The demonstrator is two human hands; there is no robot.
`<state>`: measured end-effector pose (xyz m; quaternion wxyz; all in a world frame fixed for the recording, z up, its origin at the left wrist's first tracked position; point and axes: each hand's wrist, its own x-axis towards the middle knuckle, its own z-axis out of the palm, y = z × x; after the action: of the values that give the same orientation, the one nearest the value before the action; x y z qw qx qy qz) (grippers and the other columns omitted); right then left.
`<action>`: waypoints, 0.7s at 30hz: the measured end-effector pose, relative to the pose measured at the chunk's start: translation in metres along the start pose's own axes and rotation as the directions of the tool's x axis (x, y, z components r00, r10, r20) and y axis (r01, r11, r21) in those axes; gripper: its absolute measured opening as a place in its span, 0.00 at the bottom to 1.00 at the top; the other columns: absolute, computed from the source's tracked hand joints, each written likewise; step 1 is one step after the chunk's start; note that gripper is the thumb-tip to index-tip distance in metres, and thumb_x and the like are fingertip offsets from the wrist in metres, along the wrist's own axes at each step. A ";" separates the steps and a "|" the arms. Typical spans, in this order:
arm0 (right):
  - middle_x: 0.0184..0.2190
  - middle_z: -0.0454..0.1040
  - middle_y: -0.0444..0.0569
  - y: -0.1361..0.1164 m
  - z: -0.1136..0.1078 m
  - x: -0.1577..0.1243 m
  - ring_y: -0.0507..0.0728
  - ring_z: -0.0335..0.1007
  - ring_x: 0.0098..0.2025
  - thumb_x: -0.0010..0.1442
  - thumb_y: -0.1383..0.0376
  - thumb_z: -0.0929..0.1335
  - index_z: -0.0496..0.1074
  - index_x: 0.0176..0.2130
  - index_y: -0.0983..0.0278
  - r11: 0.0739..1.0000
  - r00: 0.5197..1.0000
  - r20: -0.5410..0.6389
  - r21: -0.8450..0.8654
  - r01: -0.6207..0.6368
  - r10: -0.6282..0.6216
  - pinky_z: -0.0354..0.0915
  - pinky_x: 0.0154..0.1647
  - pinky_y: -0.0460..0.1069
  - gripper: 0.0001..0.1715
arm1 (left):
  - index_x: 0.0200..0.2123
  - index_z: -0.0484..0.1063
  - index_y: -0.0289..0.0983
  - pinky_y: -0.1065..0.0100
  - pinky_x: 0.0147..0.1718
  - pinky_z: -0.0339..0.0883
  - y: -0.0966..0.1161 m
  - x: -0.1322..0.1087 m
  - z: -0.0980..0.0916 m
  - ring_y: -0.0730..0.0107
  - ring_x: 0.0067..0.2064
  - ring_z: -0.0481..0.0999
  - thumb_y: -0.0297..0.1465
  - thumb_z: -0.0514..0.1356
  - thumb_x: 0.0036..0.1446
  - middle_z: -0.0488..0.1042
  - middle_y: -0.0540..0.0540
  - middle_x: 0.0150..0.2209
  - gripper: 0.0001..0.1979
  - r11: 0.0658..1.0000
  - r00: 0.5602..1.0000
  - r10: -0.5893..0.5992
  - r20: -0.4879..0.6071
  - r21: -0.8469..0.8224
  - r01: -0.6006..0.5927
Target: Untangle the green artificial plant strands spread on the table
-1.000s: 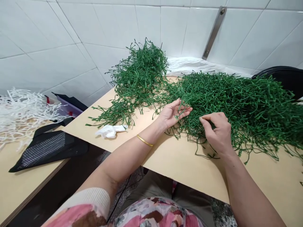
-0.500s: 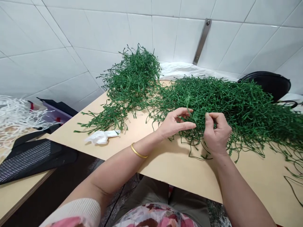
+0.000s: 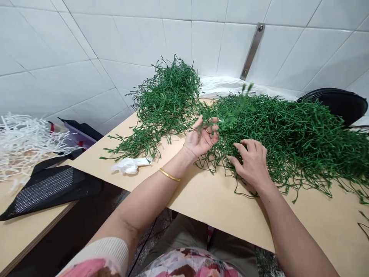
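So, desk edge: the near edge of the tan desk (image 3: 219,219) runs diagonally across the view, passing under both forearms; a dark gap with patterned flooring lies below it.
Room to move: tan surface shows between the strands and that near edge, and also to the left, around a crumpled white tissue (image 3: 131,166).
Far side: a white tiled wall (image 3: 86,38) with a metal bracket (image 3: 252,52) rises behind a white cloth (image 3: 227,86) and a black curved object (image 3: 334,104).
Strands: a large pile of green artificial vine strands (image 3: 288,138) spreads right of centre and trails past the hands; a smaller pile of green strands (image 3: 168,96) sits to its left, the two touching.
Left hand (image 3: 200,138): palm up, half open, fingers curled, wrist resting near the desk, strands running between the fingers; I cannot tell if it grips them. A gold bangle (image 3: 169,175) circles the forearm.
Right hand (image 3: 250,163): palm down, open, fingers spread on the large pile's near side.
Off to the left: white shredded strips (image 3: 25,146) and a black mesh bag (image 3: 49,192) lie on a second desk (image 3: 20,231).
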<state>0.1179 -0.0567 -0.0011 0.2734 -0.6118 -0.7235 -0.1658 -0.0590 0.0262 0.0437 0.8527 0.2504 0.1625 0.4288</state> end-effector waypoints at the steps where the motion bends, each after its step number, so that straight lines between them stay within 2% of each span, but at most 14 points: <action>1: 0.44 0.65 0.56 0.003 0.004 -0.001 0.65 0.55 0.49 0.52 0.56 0.65 0.68 0.41 0.61 0.999 0.999 0.033 -0.037 0.004 -0.003 0.52 0.48 0.61 0.17 | 0.33 0.71 0.33 0.75 0.24 0.65 -0.003 -0.001 -0.001 0.77 0.22 0.69 0.41 0.46 0.58 0.70 0.48 0.21 0.21 0.998 0.998 -0.055 0.029 0.006 0.055; 4: 0.45 0.65 0.56 0.010 0.008 -0.003 0.65 0.55 0.50 0.53 0.58 0.64 0.70 0.40 0.61 0.997 0.999 0.030 -0.077 -0.027 0.030 0.53 0.47 0.61 0.14 | 0.32 0.72 0.33 0.74 0.19 0.62 -0.016 -0.002 -0.002 0.76 0.20 0.67 0.42 0.48 0.57 0.68 0.48 0.19 0.20 0.971 0.970 -0.224 0.090 0.107 0.214; 6: 0.45 0.65 0.55 0.012 0.004 -0.002 0.64 0.55 0.49 0.54 0.60 0.64 0.70 0.40 0.61 0.996 0.998 -0.013 -0.068 -0.062 0.062 0.54 0.46 0.60 0.14 | 0.31 0.73 0.33 0.74 0.17 0.59 -0.024 0.000 -0.005 0.76 0.19 0.66 0.43 0.50 0.55 0.68 0.47 0.19 0.20 0.946 0.953 -0.285 0.105 0.191 0.262; 10: 0.42 0.69 0.55 0.007 -0.011 0.004 0.64 0.59 0.47 0.56 0.63 0.63 0.71 0.39 0.62 0.988 0.969 -0.192 0.007 -0.154 0.153 0.57 0.44 0.59 0.12 | 0.29 0.73 0.33 0.76 0.13 0.53 -0.028 0.007 -0.011 0.77 0.17 0.64 0.46 0.51 0.53 0.67 0.47 0.16 0.22 0.902 0.944 -0.321 0.080 0.330 0.278; 13: 0.37 0.71 0.53 0.000 -0.019 0.006 0.60 0.64 0.43 0.57 0.65 0.62 0.71 0.38 0.62 0.965 0.942 -0.270 0.223 -0.138 0.197 0.59 0.44 0.57 0.11 | 0.26 0.72 0.33 0.77 0.12 0.50 -0.029 0.009 -0.014 0.78 0.17 0.63 0.48 0.52 0.52 0.66 0.47 0.16 0.23 0.885 0.952 -0.304 0.032 0.380 0.270; 15: 0.35 0.72 0.51 -0.005 -0.023 0.007 0.57 0.67 0.39 0.59 0.64 0.60 0.71 0.39 0.63 0.882 0.945 -0.211 0.452 -0.132 0.250 0.62 0.42 0.55 0.12 | 0.26 0.72 0.33 0.77 0.11 0.49 -0.029 0.010 -0.014 0.79 0.16 0.63 0.48 0.52 0.52 0.66 0.48 0.15 0.23 0.884 0.954 -0.299 0.018 0.382 0.270; 17: 0.34 0.72 0.49 -0.009 -0.024 0.007 0.55 0.69 0.35 0.60 0.61 0.59 0.70 0.40 0.63 0.744 0.952 -0.068 0.642 -0.186 0.297 0.65 0.39 0.52 0.14 | 0.27 0.72 0.31 0.77 0.11 0.48 -0.029 0.010 -0.014 0.79 0.16 0.62 0.48 0.51 0.52 0.65 0.48 0.15 0.24 0.883 0.948 -0.316 0.022 0.371 0.286; 19: 0.33 0.72 0.48 -0.011 -0.024 0.007 0.53 0.69 0.33 0.59 0.58 0.60 0.70 0.41 0.63 0.638 0.951 0.081 0.724 -0.262 0.299 0.66 0.37 0.51 0.15 | 0.28 0.72 0.31 0.77 0.11 0.48 -0.029 0.011 -0.014 0.79 0.15 0.62 0.48 0.50 0.53 0.65 0.48 0.14 0.25 0.887 0.943 -0.331 0.027 0.351 0.301; 21: 0.31 0.72 0.47 -0.012 -0.022 0.007 0.53 0.69 0.32 0.56 0.57 0.64 0.69 0.43 0.63 0.588 0.947 0.186 0.748 -0.309 0.260 0.66 0.35 0.50 0.17 | 0.30 0.73 0.30 0.77 0.11 0.49 -0.028 0.011 -0.014 0.79 0.15 0.61 0.48 0.49 0.54 0.65 0.48 0.14 0.26 0.890 0.938 -0.345 0.026 0.326 0.318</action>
<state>0.1098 -0.0661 0.0213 0.5094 -0.5490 -0.6248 0.2209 -0.0412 0.0250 0.0155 0.8680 0.3702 0.2337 0.2343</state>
